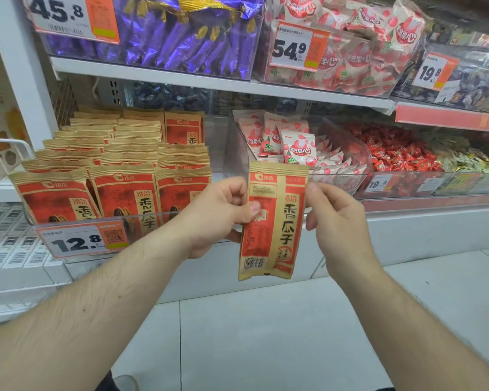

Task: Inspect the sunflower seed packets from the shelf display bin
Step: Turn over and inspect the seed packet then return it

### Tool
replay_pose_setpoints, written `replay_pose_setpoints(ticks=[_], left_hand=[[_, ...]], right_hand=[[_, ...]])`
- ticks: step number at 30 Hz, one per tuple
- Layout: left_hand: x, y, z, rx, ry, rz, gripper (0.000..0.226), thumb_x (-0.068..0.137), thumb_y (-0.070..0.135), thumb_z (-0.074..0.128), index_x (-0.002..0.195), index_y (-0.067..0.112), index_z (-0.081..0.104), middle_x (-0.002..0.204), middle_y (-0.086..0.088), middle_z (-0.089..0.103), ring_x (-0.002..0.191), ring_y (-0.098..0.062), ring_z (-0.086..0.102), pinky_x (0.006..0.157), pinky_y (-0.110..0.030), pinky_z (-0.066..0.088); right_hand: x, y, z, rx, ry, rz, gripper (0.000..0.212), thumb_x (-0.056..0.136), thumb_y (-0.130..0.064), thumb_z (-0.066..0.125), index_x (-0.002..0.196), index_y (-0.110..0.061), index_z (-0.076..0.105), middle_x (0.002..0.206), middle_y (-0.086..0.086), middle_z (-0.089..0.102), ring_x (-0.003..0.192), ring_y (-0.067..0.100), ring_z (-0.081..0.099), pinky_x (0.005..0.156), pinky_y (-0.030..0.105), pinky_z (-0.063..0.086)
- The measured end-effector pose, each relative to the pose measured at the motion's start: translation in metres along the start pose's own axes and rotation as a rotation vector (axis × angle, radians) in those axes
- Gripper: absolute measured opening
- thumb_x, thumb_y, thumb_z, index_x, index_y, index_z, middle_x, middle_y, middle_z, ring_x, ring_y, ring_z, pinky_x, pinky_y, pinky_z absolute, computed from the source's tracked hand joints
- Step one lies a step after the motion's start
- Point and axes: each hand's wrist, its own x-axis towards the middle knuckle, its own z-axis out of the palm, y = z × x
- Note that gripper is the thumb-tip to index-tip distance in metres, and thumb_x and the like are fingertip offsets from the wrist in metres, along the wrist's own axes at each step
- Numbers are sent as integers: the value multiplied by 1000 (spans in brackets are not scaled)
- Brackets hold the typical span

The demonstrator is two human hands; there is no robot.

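One red and tan sunflower seed packet (271, 221) hangs upright in front of the shelf, its barcode at the bottom. My left hand (218, 215) pinches its left edge, thumb on the face. My right hand (333, 221) sits at its right edge with thumb and fingers bent toward the packet; whether they hold the edge is unclear. To the left, the clear display bin (76, 221) holds several rows of the same packets (122, 170), standing upright behind its front wall.
A 12.8 price tag (79, 242) hangs on the bin front. Neighbouring bins hold pink-white candy packs (285, 142) and red wrapped candies (398, 150). The upper shelf (181, 76) carries purple and pink sweets. White floor tiles (266, 334) lie below.
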Motion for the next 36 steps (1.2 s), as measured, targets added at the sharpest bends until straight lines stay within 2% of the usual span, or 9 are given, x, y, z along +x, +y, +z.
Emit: replay_pose_setpoints(ticks=[2,5,9,12,17,23,26,31,36], left_hand=[[-1,0,1,39,-60,-8,13,95,2,56,85,6,49,72,1,72,66,-13,70,50,-26,53],[-3,1,3,79,-113,-28,12,95,3,57,85,5,50,76,2,74,72,-14,72,53,-26,53],[-3,2,2,109,-93,-43,15,93,2,59,95,-11,51,81,-2,75,77,-19,73,59,-32,57],[-3,2,2,160,-70,-54,19,92,0,60,93,-15,48,88,-8,76,82,-24,73,64,-37,59],[-2,1,3,144,-37,-42,23,94,0,58,75,4,46,75,-1,74,73,-20,73,58,-31,57],[-3,2,3,78,6,-1,22,95,-1,56,77,5,45,61,1,68,58,-13,68,47,-26,52],[-3,3,3,23,45,9,28,95,-2,55,72,9,43,61,1,67,55,-13,66,44,-23,49],[-1,5,1,-62,99,16,28,96,-1,54,72,10,42,64,1,69,56,-13,67,44,-23,50],[0,6,0,-136,149,8,28,96,0,53,73,11,43,70,-3,71,60,-17,68,45,-25,51]], right_hand=[[0,0,-3,23,-9,3,29,104,-20,46,83,-11,65,48,-20,55,47,-6,51,50,5,38],[0,2,-5,23,-27,-2,34,105,-20,43,83,-7,66,51,-13,60,46,-3,52,47,10,40],[1,4,-5,3,-25,-38,35,104,-18,44,78,-10,66,51,-12,61,46,-3,54,47,11,42],[1,5,-6,-28,-24,-55,35,104,-18,46,76,-11,66,52,-14,62,48,-3,56,48,11,42],[2,5,-5,-34,-28,-44,34,104,-19,47,78,-9,67,54,-12,64,49,-2,58,49,11,44],[1,3,-4,-28,-71,1,31,102,-20,49,80,-8,68,57,-9,67,50,-1,59,49,13,45],[0,2,-3,-7,-87,4,30,101,-18,51,79,-8,69,56,-9,65,47,1,55,47,15,45],[0,1,-3,-36,-131,36,29,101,-20,52,86,-5,73,69,0,72,50,5,59,49,17,49],[-1,1,-3,-71,-158,36,30,100,-22,53,80,-10,72,66,-2,70,49,4,57,50,21,50]])
